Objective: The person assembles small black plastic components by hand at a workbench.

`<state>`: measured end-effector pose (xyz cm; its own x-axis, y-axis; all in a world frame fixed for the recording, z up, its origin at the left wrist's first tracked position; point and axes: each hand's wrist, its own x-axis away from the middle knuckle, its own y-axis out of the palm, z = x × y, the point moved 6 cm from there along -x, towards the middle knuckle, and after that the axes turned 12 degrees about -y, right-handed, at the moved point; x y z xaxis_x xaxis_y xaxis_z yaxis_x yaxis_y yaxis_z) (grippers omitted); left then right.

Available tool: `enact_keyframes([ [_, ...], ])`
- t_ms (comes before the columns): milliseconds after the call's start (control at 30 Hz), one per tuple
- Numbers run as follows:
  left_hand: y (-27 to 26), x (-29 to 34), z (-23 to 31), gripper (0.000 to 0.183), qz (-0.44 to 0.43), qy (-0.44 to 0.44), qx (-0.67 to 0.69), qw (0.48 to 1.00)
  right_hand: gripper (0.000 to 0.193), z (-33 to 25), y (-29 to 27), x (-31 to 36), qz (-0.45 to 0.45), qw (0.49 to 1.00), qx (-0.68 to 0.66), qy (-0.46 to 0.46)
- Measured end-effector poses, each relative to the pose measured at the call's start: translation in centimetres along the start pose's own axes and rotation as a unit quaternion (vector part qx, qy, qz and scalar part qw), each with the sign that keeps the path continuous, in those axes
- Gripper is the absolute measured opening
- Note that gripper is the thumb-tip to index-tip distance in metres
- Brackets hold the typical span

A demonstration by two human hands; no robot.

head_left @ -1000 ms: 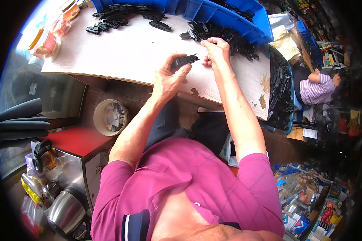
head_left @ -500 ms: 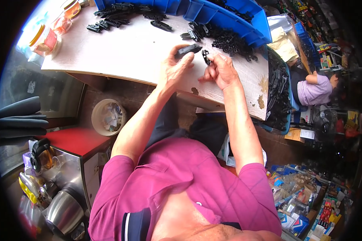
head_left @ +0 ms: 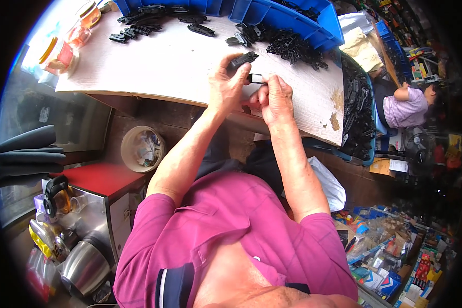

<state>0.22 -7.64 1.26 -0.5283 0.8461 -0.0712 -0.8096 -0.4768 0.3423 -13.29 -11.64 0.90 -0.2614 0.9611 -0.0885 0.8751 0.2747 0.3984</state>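
My left hand (head_left: 223, 87) is closed around a long, narrow black plastic part (head_left: 244, 59), held above the near edge of the pale tabletop (head_left: 174, 64). Close by on its right, the fingers of my right hand (head_left: 278, 100) pinch a small black piece (head_left: 256, 78) that looks like a thin open frame. The small piece sits just below the long part; whether they touch I cannot tell. Beyond my hands lies a heap of similar black parts (head_left: 292, 47). More black parts (head_left: 200, 29) are laid out farther left on the table.
Blue bins (head_left: 313, 38) line the table's far side. Jars (head_left: 58, 55) stand at its left end. A blue tub of black parts (head_left: 358, 115) adjoins the right edge. A waste bucket (head_left: 131, 149) is below left. Another person (head_left: 408, 107) is at the far right.
My right hand has moved slightly left and nearer to me, turning the small piece from upright to sideways under the long part. My left hand keeps its hold.
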Motion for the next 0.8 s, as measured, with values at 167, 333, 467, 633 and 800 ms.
enact_keyframes([
  [167, 0.0, 0.5, -0.1, 0.026, -0.057, -0.086, -0.017, 0.995, 0.029, -2.4, 0.0, -0.3, -0.021, 0.999, -0.041, 0.007],
  [333, 0.7, 0.6, 0.2, 0.027, -0.085, 0.064, -0.202, 0.974, 0.029, -3.0, 0.6, -0.6, -0.03, 0.999, -0.027, 0.01],
  [467, 1.3, 1.1, 0.4, 0.027, -0.107, 0.042, -0.212, 0.97, 0.023, -2.7, 0.2, -0.7, 0.017, 1.0, -0.004, 0.017],
  [633, 1.8, 1.5, 1.0, 0.029, -0.125, 0.047, -0.266, 0.955, 0.019, -2.4, -0.3, -0.6, 0.033, 0.999, 0.031, -0.003],
  [800, 2.0, 1.6, 1.6, 0.028, -0.14, 0.007, -0.264, 0.954, 0.017, -1.7, -0.5, 0.0, 0.036, 0.999, 0.02, -0.031],
])
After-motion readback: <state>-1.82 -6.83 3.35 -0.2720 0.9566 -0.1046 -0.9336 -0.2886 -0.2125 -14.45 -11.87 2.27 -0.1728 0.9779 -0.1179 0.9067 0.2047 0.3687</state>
